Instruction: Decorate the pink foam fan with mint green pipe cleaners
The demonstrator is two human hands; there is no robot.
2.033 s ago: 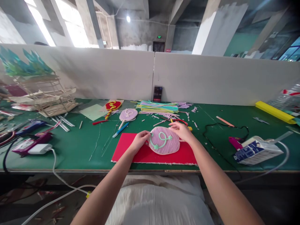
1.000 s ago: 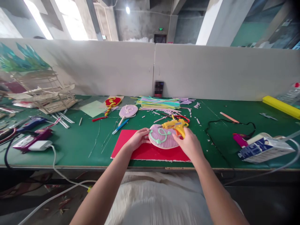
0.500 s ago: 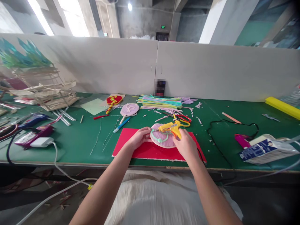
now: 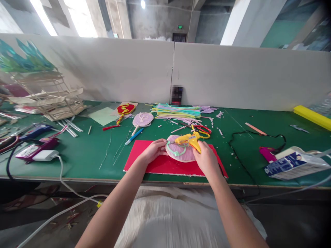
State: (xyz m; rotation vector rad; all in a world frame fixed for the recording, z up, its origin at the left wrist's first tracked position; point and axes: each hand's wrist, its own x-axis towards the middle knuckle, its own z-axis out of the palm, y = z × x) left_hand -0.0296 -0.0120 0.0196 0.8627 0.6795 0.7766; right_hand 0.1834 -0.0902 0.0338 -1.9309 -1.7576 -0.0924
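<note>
A round lilac disc with a pale rim lies on a red board. A mint-green fuzzy strip curves across its face. My left hand is closed at the disc's left edge, fingertips by the strip's upper end; whether they also pinch the strip I cannot tell. In my right hand is a yellow glue gun, held above the disc with its nozzle pointing left towards my left fingertips. Its trigger is partly hidden by my fingers.
Red-handled scissors lie behind the glue gun, before a pile of pastel strips. Left of them are a lilac fan, a blue pen and a red fan. A black cord and a carton are on the right.
The glue gun's nozzle and both hands stay almost in place over the disc. The whole view has shifted very slightly.
</note>
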